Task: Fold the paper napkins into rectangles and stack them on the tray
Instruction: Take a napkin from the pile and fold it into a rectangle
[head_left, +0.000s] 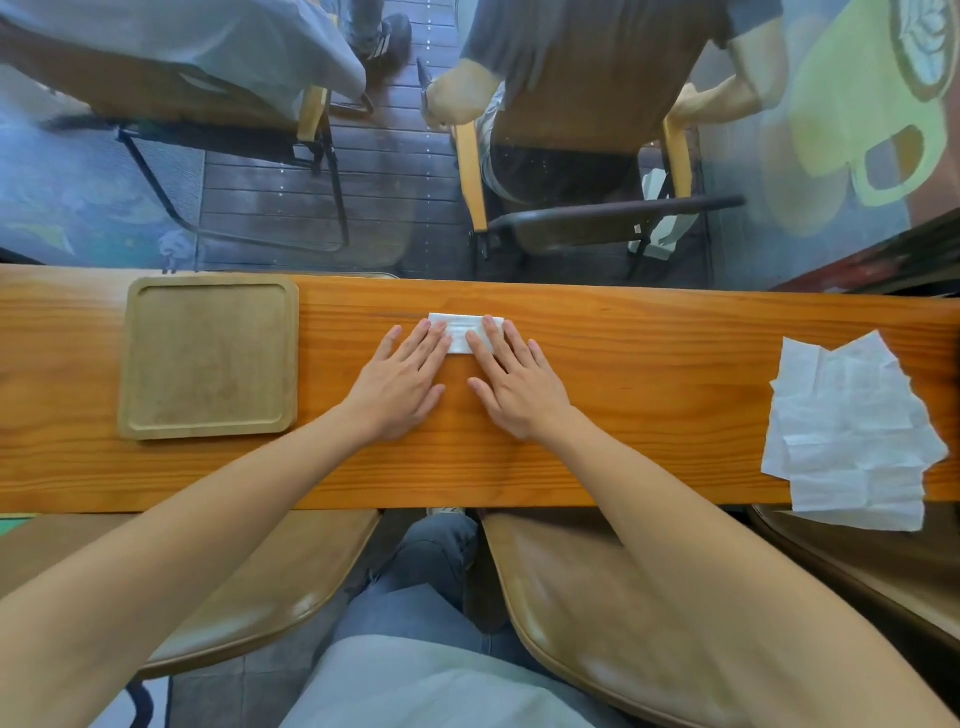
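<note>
The small white folded paper napkin (466, 332) is lying on the long orange-brown wooden counter (623, 395), near its far edge and roughly at mid-length. It is sitting directly under the fingertips of both hands: the left hand (402, 384) is covering its left end, and the right hand (519, 387) is covering its right end. Only the middle strip and the far edge of the napkin are showing between and beyond the fingers.

Both hands are lying palm down, flat on the counter, with fingers extended and slightly spread. Neither hand is pinching or gripping; the fingertips are pressing down on the napkin. The thumbs are pointing inward toward each other, with a gap of bare wood between them. Both bare forearms are reaching forward over the near edge of the counter and converging toward the napkin.

The napkin is appearing as a narrow rectangle, long axis parallel to the counter edge, with faint embossed lines on its surface.

The square light-wood tray with rounded corners and a raised rim (208, 358) is resting on the counter well to the left of the left hand, holding nothing. A loose pile of unfolded, creased white paper napkins (852, 431) is lying at the right end of the counter, well apart from the right hand, with its lower corner overhanging the near edge.
</note>
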